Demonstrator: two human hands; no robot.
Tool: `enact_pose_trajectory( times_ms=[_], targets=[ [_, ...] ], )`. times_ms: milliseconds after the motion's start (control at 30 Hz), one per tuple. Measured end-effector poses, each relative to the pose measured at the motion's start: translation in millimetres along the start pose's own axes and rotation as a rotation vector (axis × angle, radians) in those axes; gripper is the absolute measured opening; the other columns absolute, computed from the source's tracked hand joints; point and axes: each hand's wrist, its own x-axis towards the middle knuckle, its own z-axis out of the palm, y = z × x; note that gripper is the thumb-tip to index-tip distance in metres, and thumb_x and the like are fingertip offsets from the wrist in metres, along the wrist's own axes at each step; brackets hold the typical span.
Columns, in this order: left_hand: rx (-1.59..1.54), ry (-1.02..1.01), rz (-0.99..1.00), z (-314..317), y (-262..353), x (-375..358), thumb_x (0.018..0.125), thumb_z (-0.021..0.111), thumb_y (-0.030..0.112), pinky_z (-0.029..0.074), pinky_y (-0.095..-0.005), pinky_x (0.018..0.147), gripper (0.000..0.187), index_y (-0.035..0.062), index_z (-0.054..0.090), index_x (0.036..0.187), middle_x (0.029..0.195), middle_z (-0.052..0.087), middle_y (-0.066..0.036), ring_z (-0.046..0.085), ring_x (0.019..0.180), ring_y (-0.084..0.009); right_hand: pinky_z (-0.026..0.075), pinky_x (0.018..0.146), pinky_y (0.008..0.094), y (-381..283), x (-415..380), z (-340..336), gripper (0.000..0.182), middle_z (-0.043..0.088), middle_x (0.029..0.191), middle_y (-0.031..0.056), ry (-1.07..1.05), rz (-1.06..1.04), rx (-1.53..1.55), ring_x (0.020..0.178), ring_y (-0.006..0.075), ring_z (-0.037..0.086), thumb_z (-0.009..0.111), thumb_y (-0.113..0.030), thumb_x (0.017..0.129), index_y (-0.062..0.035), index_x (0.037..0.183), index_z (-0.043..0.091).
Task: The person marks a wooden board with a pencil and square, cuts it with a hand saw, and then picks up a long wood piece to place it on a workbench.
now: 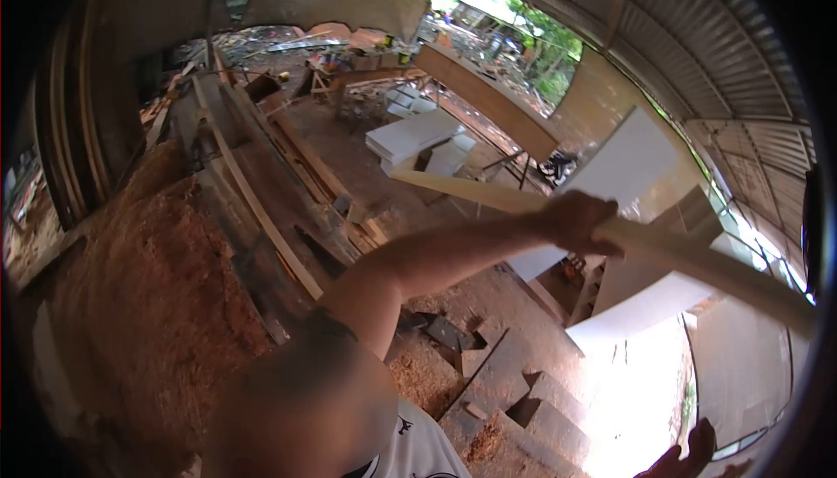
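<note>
My left hand [577,219] is closed around a long pale wooden plank [697,260]. I hold it out at arm's length, and it runs from the middle of the view down to the right. My bare left arm stretches from the shoulder at lower centre up to the plank. Only part of my right hand [687,455] shows at the bottom right edge, fingers apart, holding nothing, above bright sunlit ground. A white shirt shows at the bottom.
White boards [636,173] lean behind the plank, and more white panels [410,135] lie stacked on the dirt floor. A large sawdust heap [148,286] fills the left beside long timbers [261,208]. A workbench [366,73] stands at the back under a corrugated metal roof [697,33]. Concrete blocks [523,391] lie below.
</note>
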Motion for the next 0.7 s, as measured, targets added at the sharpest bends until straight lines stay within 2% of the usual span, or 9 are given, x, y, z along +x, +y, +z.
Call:
enact_pose_trajectory(
  times_ms=[33,167,300,400,467,533,600,667,700],
  targets=[
    [0.006,-0.049,-0.024,-4,8,-11,0.083,0.068,0.083,0.058,-0.0504,0.068,0.079,0.0050,0.063,0.094,0.078,0.069,-0.016,0.073,0.073,-0.0380,0.060,0.092,0.0487,30,-17,8,0.034,0.073,0.106,0.0231,0.125,-0.168,0.134,0.099,0.0389,0.071,0.064,-0.024,0.104,0.0076,0.115,0.068],
    [-0.027,-0.185,0.008,11,9,-57,0.080,0.069,0.085,0.058,-0.0503,0.068,0.081,0.0055,0.065,0.093,0.078,0.070,-0.016,0.073,0.071,-0.0385,0.058,0.097,0.0522,0,9,0,0.030,0.070,0.119,0.0235,-0.136,-0.039,-0.099,0.112,0.0401,0.068,0.064,-0.020,0.101,0.0028,0.120,0.069],
    [-0.063,-0.290,0.070,21,10,-105,0.081,0.065,0.089,0.059,-0.0469,0.059,0.084,0.0052,0.062,0.088,0.073,0.068,-0.014,0.071,0.060,-0.0347,0.052,0.107,0.0578,35,-25,22,0.050,0.069,0.136,0.0174,-0.381,-0.088,-0.364,0.134,0.0398,0.062,0.074,-0.035,0.092,-0.0072,0.133,0.069],
    [-0.026,-0.377,0.082,21,12,-136,0.082,0.063,0.089,0.059,-0.0467,0.057,0.085,0.0044,0.060,0.086,0.070,0.068,-0.014,0.071,0.058,-0.0334,0.058,0.097,0.0537,104,-116,50,0.056,0.074,0.124,0.0118,-0.440,-0.091,-0.378,0.118,0.0315,0.070,0.076,-0.047,0.091,-0.0135,0.136,0.068],
    [-0.004,-0.437,0.075,17,14,-157,0.083,0.062,0.090,0.060,-0.0466,0.055,0.085,0.0049,0.059,0.085,0.068,0.067,-0.014,0.071,0.058,-0.0323,0.061,0.091,0.0481,150,-181,56,0.066,0.076,0.114,0.0130,-0.970,0.257,-0.233,0.104,0.0308,0.074,0.079,-0.051,0.088,-0.0109,0.138,0.065],
    [-0.009,-0.511,0.046,11,17,-177,0.083,0.061,0.090,0.060,-0.0460,0.054,0.084,0.0059,0.058,0.084,0.065,0.067,-0.013,0.071,0.056,-0.0311,0.062,0.088,0.0467,266,-354,100,0.070,0.076,0.112,0.0184,-1.023,-0.332,0.005,0.102,0.0357,0.075,0.082,-0.046,0.086,-0.0086,0.141,0.061],
    [0.035,-0.606,0.014,-2,20,-192,0.082,0.064,0.089,0.062,-0.0434,0.055,0.082,0.0073,0.058,0.084,0.064,0.067,-0.011,0.071,0.057,-0.0284,0.059,0.095,0.0502,97,-196,80,0.072,0.074,0.118,0.0208,-1.408,0.523,0.101,0.108,0.0407,0.072,0.087,-0.042,0.080,-0.0094,0.140,0.061],
    [0.050,-0.704,-0.036,-12,18,-211,0.080,0.067,0.088,0.062,-0.0433,0.058,0.081,0.0069,0.059,0.084,0.066,0.068,-0.011,0.071,0.057,-0.0286,0.056,0.098,0.0533,63,-205,84,0.080,0.072,0.124,0.0215,-1.460,0.523,0.174,0.115,0.0418,0.070,0.091,-0.038,0.074,-0.0080,0.141,0.059],
    [-0.046,-0.816,-0.196,-21,24,-215,0.072,0.082,0.077,0.061,-0.0473,0.076,0.076,0.0042,0.071,0.093,0.078,0.074,-0.018,0.076,0.078,-0.0379,0.056,0.098,0.0530,48,-220,85,0.080,0.072,0.122,0.0205,-1.340,0.502,0.221,0.116,0.0419,0.069,0.093,-0.036,0.072,-0.0075,0.139,0.060]
  ],
)
